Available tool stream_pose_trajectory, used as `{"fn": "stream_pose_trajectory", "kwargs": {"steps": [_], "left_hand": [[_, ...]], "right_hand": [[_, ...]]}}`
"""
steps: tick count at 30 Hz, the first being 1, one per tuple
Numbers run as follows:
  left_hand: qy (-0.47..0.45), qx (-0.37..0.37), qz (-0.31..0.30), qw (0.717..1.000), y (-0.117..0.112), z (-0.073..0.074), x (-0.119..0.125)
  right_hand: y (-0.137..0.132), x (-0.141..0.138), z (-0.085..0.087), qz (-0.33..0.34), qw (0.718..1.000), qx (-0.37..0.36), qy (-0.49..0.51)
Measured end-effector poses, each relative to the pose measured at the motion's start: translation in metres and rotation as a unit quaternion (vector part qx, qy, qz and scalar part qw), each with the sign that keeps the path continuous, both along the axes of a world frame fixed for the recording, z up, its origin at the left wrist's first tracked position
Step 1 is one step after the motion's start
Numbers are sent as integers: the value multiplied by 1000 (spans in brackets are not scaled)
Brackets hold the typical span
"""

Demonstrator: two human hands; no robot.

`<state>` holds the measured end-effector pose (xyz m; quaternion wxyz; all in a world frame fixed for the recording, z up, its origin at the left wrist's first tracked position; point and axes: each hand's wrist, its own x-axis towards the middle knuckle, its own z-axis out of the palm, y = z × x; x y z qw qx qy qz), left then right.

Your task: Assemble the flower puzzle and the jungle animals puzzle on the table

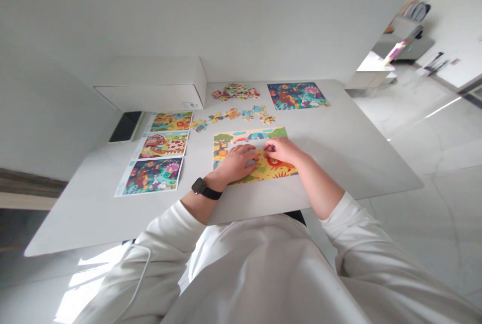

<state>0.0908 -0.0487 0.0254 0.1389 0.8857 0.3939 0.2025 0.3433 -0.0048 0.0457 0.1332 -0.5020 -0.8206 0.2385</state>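
Observation:
A jigsaw puzzle [280, 173] with a yellow savanna picture, a lion and a tree lies near the table's front edge. Part of its middle shows grey, without picture. My left hand [241, 160], a black watch on its wrist, rests on the puzzle's left half with its fingers stretched out. On the right, my right hand [280, 150] has its fingertips pinched together over the puzzle, above the lion. Whatever is between those fingertips is too small and hidden to make out. Behind the puzzle, several loose puzzle pieces [232, 113] lie in a curved row.
A heap of puzzle pieces [237, 91] lies at the back beside a white box [150, 95]. At left are a phone [126, 126] and a sheet with three pictures [154, 169]. A dark, colourful puzzle [297, 95] lies at the back right of the table [361, 163].

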Motion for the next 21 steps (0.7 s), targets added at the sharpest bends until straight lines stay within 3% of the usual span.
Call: {"fn": "stream_pose_trajectory", "kwargs": {"steps": [8,21], "left_hand": [[-25,-6,-46,999,-1,0,1],[-24,-9,-50,998,1,-4,-1]], "right_hand": [[0,4,-3,-10,998,-11,54],[1,4,-4,8,1000,-10,17]]}}
